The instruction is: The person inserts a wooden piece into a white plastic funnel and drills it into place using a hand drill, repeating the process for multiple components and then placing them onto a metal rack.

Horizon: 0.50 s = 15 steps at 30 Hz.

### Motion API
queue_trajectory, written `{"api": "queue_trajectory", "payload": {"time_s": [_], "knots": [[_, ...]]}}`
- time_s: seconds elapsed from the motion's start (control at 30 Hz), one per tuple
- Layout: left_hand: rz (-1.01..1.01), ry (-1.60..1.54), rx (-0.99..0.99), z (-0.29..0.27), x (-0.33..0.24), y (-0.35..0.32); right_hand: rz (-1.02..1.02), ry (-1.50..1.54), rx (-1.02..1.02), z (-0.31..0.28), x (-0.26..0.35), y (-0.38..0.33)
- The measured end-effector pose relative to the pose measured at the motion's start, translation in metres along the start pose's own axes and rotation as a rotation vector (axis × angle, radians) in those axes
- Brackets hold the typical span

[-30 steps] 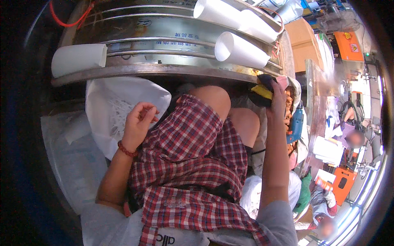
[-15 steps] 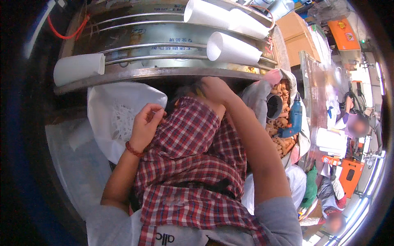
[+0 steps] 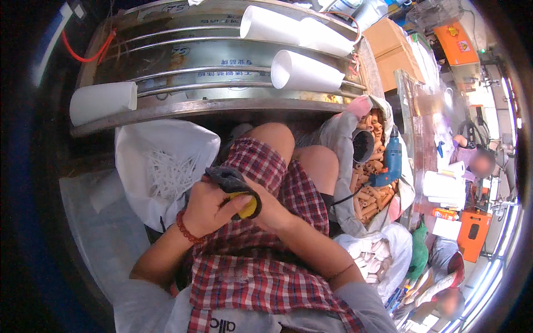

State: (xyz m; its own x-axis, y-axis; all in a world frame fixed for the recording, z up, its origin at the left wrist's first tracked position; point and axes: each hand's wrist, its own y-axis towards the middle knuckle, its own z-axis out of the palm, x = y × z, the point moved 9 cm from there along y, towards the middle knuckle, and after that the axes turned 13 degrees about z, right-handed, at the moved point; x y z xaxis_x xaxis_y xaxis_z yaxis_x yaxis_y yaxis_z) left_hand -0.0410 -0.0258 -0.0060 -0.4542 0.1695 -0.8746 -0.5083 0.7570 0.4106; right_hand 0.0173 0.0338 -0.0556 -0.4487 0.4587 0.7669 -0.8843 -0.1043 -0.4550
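Above my lap, both hands are on a dark grey and yellow work glove point(image 3: 229, 178), its dark-edged cuff near my fingers. My left hand point(image 3: 206, 210) grips it from the left, with the thumb across the yellow part. From the right, my right hand point(image 3: 265, 208) closes around the glove's other side; several of its fingers are hidden behind the cloth. Under my hands lies the red checked apron point(image 3: 250, 227) over my knees.
A white bag of thin white strips point(image 3: 172, 169) stands at left. At right, a sack holds orange-brown tubes point(image 3: 369, 202), a dark round pipe point(image 3: 363, 145) and a blue power drill point(image 3: 391, 164). Ahead, white rolled sheets point(image 3: 308, 71) lie on a metal-railed table point(image 3: 183, 100). Two people are farther right.
My right hand has come back from beyond my knee toward my lap, bringing the glove into plain view. My left hand has moved right and down and now grips it too. My raised knee has lowered.
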Motion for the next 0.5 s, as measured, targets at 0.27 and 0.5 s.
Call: {"api": "queue_trajectory", "payload": {"time_s": [0.27,0.5], "knots": [[0.233,0.446,-0.001,0.014,-0.006,-0.025,0.272,0.433,-0.106,-0.011,-0.038,-0.001],[0.263,0.441,0.052,0.012,-0.021,0.002,0.204,0.527,-0.159,-0.019,-0.036,-0.004]]}}
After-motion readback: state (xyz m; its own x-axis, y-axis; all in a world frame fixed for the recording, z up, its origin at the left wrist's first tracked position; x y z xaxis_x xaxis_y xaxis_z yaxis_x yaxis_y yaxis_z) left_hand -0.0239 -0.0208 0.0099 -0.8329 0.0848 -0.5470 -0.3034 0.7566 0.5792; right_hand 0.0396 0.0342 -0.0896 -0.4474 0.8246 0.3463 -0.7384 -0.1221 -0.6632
